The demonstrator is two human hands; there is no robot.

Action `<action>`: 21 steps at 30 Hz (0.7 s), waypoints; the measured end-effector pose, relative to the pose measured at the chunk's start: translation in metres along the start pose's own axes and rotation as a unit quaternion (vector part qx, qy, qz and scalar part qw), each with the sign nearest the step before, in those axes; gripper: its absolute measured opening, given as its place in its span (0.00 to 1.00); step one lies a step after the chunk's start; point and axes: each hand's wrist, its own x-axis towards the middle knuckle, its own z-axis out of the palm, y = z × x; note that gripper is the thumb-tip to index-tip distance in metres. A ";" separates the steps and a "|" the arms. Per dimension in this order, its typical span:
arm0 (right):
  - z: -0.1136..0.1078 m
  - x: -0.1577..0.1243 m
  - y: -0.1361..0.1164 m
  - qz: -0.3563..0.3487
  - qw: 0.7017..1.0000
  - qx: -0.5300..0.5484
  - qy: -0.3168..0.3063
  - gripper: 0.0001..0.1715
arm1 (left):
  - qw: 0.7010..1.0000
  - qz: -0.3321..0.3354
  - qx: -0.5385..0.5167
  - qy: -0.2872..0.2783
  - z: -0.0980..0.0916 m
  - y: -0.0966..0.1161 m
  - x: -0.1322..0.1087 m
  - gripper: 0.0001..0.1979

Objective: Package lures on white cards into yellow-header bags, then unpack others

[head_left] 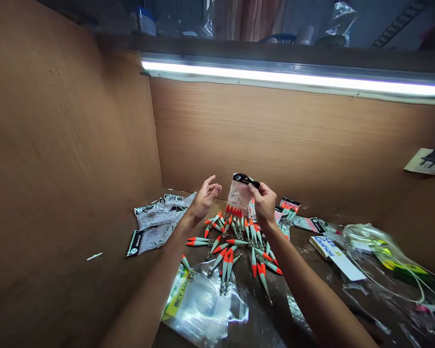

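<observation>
My right hand point(264, 202) pinches the black top strip of a clear plastic packet point(239, 194), held up above the table. Orange-tipped lures show along the lower end of that packet. To its left, my left hand point(204, 198) is raised with its fingers apart and nothing in them. Beneath both hands lies a loose pile of squid jig lures point(227, 261), pale with orange ends and metal hook crowns. Nearer to me, a clear plastic bag with a yellow BCT LURE label point(181, 292) lies flat under my left forearm.
Clear packets with black headers point(154, 237) are stacked on the left. Filled lure packets point(290, 205) lie at the back right. A white card with blue writing point(339, 258), a bag with coiled cord point(380, 249) and plastic scraps are on the right. Wooden panels point(275, 140) enclose the table under a tube light.
</observation>
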 end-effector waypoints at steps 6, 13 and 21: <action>0.008 -0.005 -0.007 0.005 0.999 0.010 -0.036 0.19 | 0.999 0.015 0.042 -0.018 0.014 -0.010 -0.003 0.45; -0.046 0.008 0.011 0.013 0.974 -0.165 -0.157 0.31 | 0.980 -0.026 0.152 0.128 -0.014 -0.026 0.002 0.18; -0.163 0.032 0.049 0.053 0.937 -0.343 -0.040 0.10 | 0.809 -0.009 0.486 0.330 -0.089 -0.034 0.006 0.55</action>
